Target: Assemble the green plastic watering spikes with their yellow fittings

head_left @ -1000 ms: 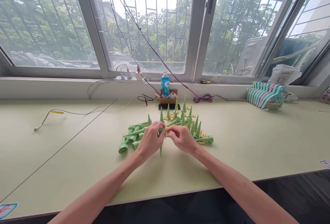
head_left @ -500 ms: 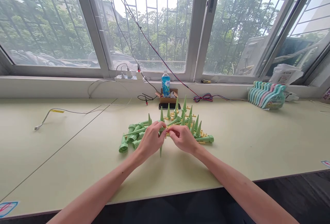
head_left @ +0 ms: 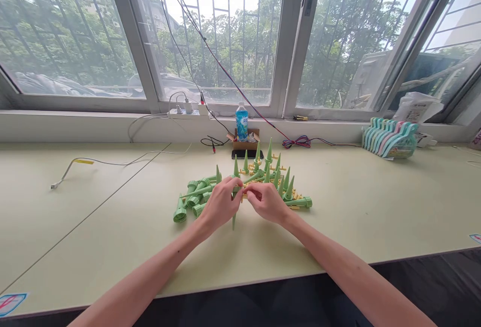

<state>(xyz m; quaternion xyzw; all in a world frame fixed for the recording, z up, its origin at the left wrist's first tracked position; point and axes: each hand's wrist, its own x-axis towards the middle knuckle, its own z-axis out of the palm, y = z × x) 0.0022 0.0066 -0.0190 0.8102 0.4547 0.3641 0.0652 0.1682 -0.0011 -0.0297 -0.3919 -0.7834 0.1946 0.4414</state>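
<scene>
A pale table stretched below a barred window, with greenery behind it. In front of you, just above the near side of the heap, was the green spike you had in your left hand, its fingers closed around the upper part. Your right hand was pinched nearly closed at a small yellow piece, right beside the spike; your fingertips hid whether the two were joined, so this one looked unfinished. Beyond, several upright spikes had yellow parts at their sides and seemed done. The green spikes lying on your left showed none and appeared left to do, with loose yellow pieces heaped on your right. Yours was slim and matte, its pointed end turned toward you. Farther back stood a blue bottle by a small open box, a dark phone before it.
</scene>
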